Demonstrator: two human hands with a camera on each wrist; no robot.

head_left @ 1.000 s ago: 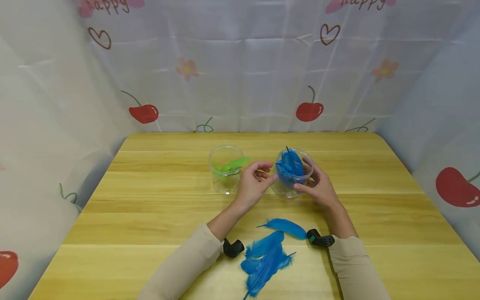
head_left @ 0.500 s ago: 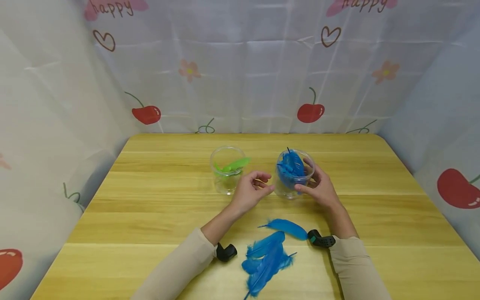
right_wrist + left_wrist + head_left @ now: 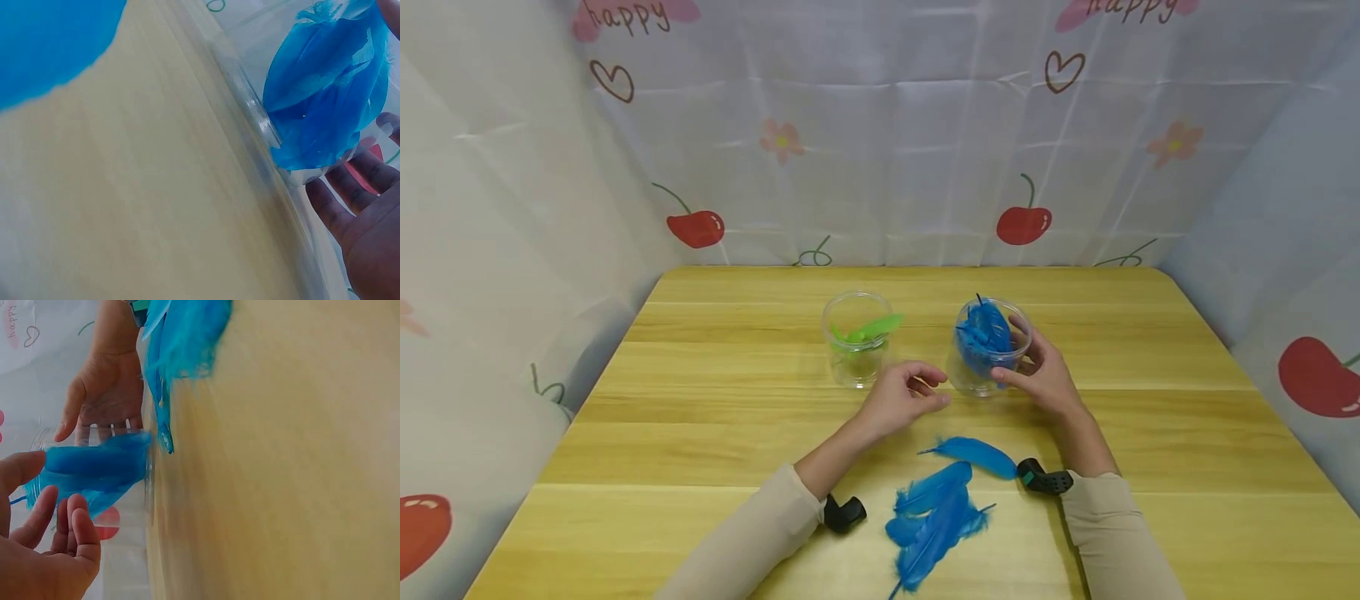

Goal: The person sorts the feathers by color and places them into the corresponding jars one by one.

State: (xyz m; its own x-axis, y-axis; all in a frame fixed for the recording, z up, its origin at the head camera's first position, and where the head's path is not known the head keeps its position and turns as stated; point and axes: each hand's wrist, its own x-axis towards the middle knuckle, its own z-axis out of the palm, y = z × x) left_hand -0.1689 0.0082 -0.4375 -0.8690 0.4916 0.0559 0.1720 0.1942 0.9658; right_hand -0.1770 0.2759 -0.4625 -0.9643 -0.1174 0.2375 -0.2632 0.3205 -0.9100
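Note:
A clear jar (image 3: 988,346) stuffed with blue feathers (image 3: 331,100) stands at mid-table. My right hand (image 3: 1026,371) holds it, thumb on the near side and fingers round the far side. Left of the jar, just above the table, my left hand (image 3: 917,392) is empty with loosely curled fingers and touches nothing. A second clear jar (image 3: 853,342) with a green feather (image 3: 868,329) stands further left. Loose blue feathers (image 3: 936,517) lie in a small heap between my forearms, with one more (image 3: 973,454) lying beside it. In the left wrist view the filled jar (image 3: 94,469) lies between both hands.
The wooden table (image 3: 700,417) is walled by a white curtain (image 3: 887,150) printed with cherries on three sides. Black wrist cameras (image 3: 844,512) (image 3: 1045,479) sit at my cuffs, close to the loose feathers.
My left hand has drawn back from the blue-feather jar, toward me and down to the table. The right hand and both jars stay put.

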